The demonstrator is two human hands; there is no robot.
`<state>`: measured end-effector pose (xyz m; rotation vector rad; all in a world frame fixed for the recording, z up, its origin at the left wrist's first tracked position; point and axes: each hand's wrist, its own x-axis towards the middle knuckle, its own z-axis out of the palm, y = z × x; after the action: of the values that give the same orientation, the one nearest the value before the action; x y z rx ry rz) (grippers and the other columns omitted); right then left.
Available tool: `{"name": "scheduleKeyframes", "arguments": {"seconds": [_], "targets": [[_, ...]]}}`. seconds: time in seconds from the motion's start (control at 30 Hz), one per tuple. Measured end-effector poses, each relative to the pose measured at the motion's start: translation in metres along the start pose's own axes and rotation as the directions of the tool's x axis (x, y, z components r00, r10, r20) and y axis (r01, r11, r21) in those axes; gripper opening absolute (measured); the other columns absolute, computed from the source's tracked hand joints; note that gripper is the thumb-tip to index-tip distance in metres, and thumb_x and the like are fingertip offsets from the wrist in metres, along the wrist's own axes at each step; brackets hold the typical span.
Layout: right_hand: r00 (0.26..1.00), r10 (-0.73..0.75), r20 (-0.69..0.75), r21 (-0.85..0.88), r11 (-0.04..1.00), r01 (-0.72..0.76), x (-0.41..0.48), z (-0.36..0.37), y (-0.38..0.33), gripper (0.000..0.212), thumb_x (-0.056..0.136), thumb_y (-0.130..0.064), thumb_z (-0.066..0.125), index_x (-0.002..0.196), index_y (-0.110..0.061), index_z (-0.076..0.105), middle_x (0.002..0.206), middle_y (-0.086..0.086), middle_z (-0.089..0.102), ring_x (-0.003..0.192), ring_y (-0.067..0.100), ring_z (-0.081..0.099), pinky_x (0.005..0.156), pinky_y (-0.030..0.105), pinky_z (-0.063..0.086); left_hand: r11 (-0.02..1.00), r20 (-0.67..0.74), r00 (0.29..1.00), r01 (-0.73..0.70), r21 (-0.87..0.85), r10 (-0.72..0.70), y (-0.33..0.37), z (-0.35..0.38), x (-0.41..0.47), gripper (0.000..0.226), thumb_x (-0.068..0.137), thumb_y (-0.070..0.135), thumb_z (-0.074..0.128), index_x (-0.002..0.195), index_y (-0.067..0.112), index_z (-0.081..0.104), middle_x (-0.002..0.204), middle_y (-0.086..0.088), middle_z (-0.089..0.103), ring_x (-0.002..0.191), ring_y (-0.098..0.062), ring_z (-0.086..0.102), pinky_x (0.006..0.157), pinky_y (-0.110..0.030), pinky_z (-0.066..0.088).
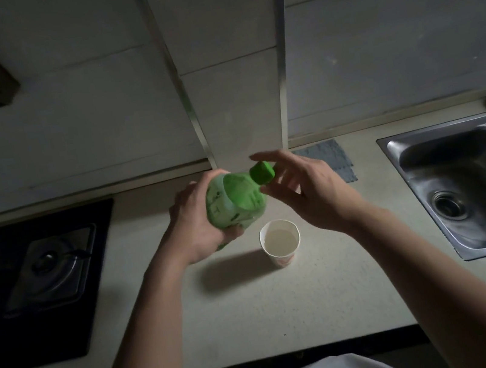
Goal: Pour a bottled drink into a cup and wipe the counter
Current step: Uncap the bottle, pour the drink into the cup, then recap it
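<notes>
Over the counter [286, 304], left hand [192, 223] holds bottle [235, 204], right hand [310, 192] pinches cap [261, 173].

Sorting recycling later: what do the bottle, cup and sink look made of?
Bottle: likely plastic, translucent green, with an opaque green cap.
Cup: probably paper, matte white with a thin rolled rim.
Sink: seemingly stainless steel, brushed grey with soft reflections.
</notes>
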<state>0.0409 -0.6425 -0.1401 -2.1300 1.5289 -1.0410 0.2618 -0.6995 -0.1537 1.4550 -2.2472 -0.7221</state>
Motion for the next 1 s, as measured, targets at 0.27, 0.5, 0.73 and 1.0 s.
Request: {"name": "scheduleKeyframes", "arguments": {"seconds": [0.27,0.5,0.73,1.0], "targets": [[0.993,0.074,-0.097,0.020,0.997,-0.072,0.005,0.007,-0.003,0.039,0.096,-0.044,0.047,0.112,-0.011,0.058,0.075,-0.011,0.058,0.060,0.008,0.060,0.056,0.025,0.048,0.998,-0.064,0.998,-0.008,0.070,0.012,0.006,0.006,-0.007,0.089,0.054,0.035,0.091,0.127,0.048,0.042,0.114,0.006,0.052,0.112,-0.025,0.047,0.097,-0.045,0.042],[1.000,-0.002,-0.002,0.029,1.000,0.003,-0.002,0.004,0.000,0.035,0.096,-0.033,0.057,0.128,-0.020,0.055,0.104,-0.008,0.065,0.075,0.003,0.064,0.066,0.010,0.048,0.993,0.124,0.992,-0.012,-0.114,0.026,-0.007,-0.007,-0.001,0.093,0.046,0.038,0.091,0.126,0.048,0.045,0.121,0.007,0.057,0.113,-0.019,0.055,0.096,-0.047,0.050],[0.995,0.086,-0.055,-0.029,0.996,-0.088,-0.001,0.007,0.001,0.041,0.097,-0.050,0.043,0.122,-0.020,0.055,0.102,0.000,0.072,0.078,0.012,0.067,0.066,0.038,0.059,1.000,-0.039,0.999,-0.003,0.016,0.003,0.002,0.008,-0.009,0.086,0.055,0.036,0.089,0.126,0.048,0.040,0.116,0.005,0.051,0.113,-0.023,0.047,0.095,-0.050,0.045],[0.998,-0.010,-0.062,-0.221,0.975,-0.004,-0.006,0.010,-0.007,0.042,0.099,-0.057,0.033,0.105,-0.019,0.049,0.079,-0.007,0.063,0.058,0.014,0.059,0.046,0.026,0.043,0.995,0.098,0.994,-0.037,-0.097,0.047,0.003,-0.009,-0.007,0.089,0.054,0.022,0.091,0.123,0.052,0.044,0.115,0.008,0.049,0.109,-0.014,0.054,0.094,-0.035,0.048]]}}
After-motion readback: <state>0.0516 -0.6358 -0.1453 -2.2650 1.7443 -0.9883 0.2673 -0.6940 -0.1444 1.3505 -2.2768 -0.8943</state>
